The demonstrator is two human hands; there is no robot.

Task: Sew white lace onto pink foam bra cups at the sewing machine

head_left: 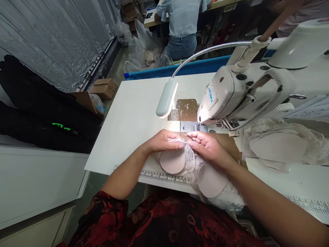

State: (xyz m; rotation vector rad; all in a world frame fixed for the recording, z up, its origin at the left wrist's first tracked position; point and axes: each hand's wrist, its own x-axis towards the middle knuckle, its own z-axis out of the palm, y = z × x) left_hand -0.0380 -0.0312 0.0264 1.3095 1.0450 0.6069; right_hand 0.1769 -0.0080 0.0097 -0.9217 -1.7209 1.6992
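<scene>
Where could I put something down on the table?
On the big bare patch of the table, between its left edge, the lamp and the left hand. It's crowded where it and the right hand handle lace near the sewing machine, and around the pile further right.

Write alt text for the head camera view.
The left hand and right hand hold white lace with pale cups before a sewing machine; the right also grips a thin dark tool. A lit lamp hangs over the white table.
</scene>
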